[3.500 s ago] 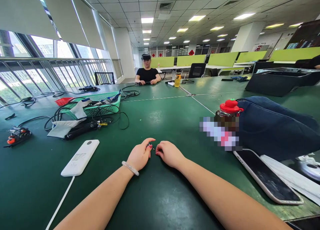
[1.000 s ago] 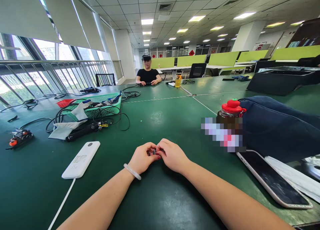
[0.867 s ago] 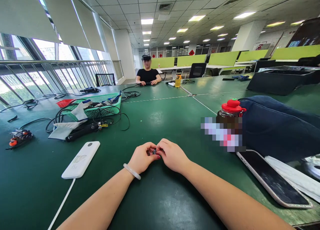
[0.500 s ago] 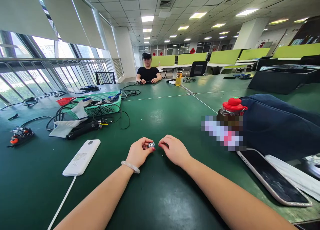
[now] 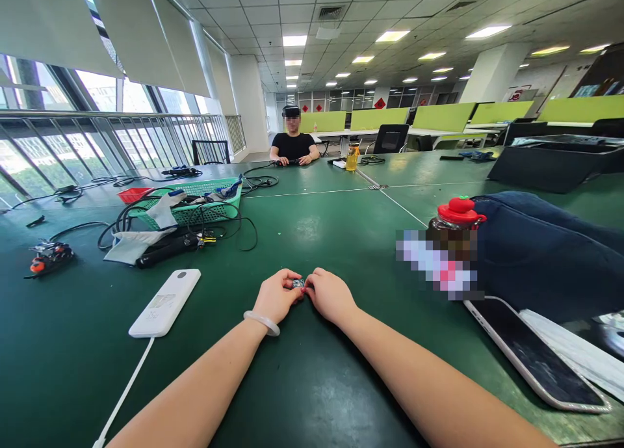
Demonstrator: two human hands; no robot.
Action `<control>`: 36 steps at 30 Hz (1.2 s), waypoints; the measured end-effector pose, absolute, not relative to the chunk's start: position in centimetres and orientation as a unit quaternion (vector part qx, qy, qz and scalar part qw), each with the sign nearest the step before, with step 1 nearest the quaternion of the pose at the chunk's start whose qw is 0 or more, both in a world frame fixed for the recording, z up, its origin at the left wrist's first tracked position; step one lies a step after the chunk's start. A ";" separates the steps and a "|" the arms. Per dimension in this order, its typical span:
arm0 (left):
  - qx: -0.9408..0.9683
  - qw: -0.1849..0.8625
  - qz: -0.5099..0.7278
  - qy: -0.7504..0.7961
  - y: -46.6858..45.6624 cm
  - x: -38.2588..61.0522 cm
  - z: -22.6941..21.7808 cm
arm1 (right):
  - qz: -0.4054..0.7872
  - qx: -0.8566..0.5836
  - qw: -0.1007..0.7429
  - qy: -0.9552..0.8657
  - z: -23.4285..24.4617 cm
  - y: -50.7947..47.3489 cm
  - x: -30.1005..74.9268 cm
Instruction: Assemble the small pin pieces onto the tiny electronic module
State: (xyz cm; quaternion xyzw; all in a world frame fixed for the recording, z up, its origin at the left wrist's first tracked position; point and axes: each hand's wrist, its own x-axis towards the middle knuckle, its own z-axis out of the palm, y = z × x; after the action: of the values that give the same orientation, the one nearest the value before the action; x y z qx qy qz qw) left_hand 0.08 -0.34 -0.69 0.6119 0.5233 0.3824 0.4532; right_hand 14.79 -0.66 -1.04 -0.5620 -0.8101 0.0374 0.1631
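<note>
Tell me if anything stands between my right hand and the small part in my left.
No separate object is visible between them: the fingertips of your right hand are right beside the small part. Only the thumb of your left hand, at the part's near edge, partly crowds that side.

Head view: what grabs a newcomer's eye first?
Probably the centre: the left hand holds a small shiny part, with the right hand close beside it. Next, likely the red-lidded bottle by the dark blue bag on the right, then the cluttered green basket at left.
</note>
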 end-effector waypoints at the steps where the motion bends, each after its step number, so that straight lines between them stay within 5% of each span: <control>1: 0.617 0.449 0.381 0.522 -0.4 0.1 -0.6 | 0.032 -0.558 0.160 -0.813 -1.1 -0.6 14.7; 8: 0.665 0.365 0.378 0.530 -0.6 -0.2 0.1 | 0.018 -0.559 0.172 -0.811 -1.1 -0.7 15.5; 18: 0.688 0.413 0.352 0.482 -1.6 0.5 1.4 | 0.083 -0.451 0.354 -0.815 1.0 -2.2 16.4; 28: 0.623 0.515 0.384 0.446 -0.6 -0.2 0.6 | 0.139 -0.487 0.339 -0.793 1.4 -2.4 17.1; 36: 0.577 0.525 0.425 0.458 0.3 -0.7 0.2 | 0.123 -0.536 0.197 -0.812 0.1 -2.5 16.1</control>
State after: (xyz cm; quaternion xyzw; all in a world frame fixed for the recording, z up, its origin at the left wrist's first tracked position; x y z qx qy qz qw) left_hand -0.74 0.28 0.19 0.5775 0.4583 0.4253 0.5250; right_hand 16.06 -2.53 0.08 -0.5356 -0.8119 0.1231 0.1969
